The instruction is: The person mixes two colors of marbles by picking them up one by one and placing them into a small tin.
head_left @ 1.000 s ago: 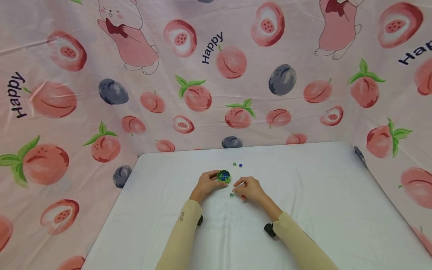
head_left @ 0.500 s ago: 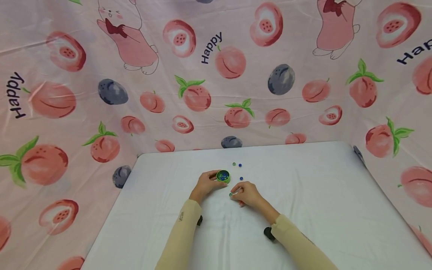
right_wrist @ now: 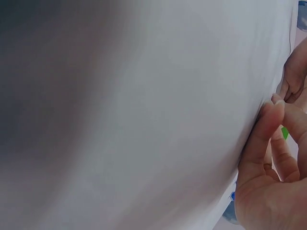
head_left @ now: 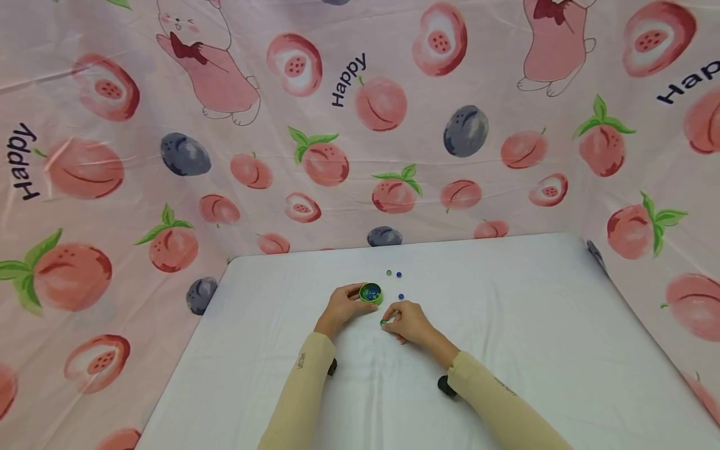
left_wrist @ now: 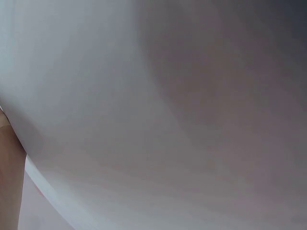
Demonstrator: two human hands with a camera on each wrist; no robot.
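Note:
In the head view, my left hand point(head_left: 340, 307) grips a small round green bowl point(head_left: 378, 302) from its left side. Blue and green marbles point(head_left: 370, 292) lie inside the bowl. Just below and right of it, my right hand point(head_left: 412, 322) pinches a green marble point(head_left: 384, 322) between thumb and finger, low over the table. The right wrist view shows the thumb and fingertips of that hand point(right_wrist: 268, 187) together; the marble is hidden there. A blue marble point(head_left: 401, 297) sits right above the right hand. Only a strip of the left hand point(left_wrist: 10, 177) edges into the left wrist view.
Farther back on the white-covered table point(head_left: 478, 294) are another green marble point(head_left: 389, 273) and a blue marble point(head_left: 399, 275), side by side. A fruit-printed cloth point(head_left: 332, 206) hangs behind the table and along both its sides.
My right hand has come down and toward me onto the green marble and now pinches it. A blue marble shows on the table where that hand was. The left hand still holds the bowl.

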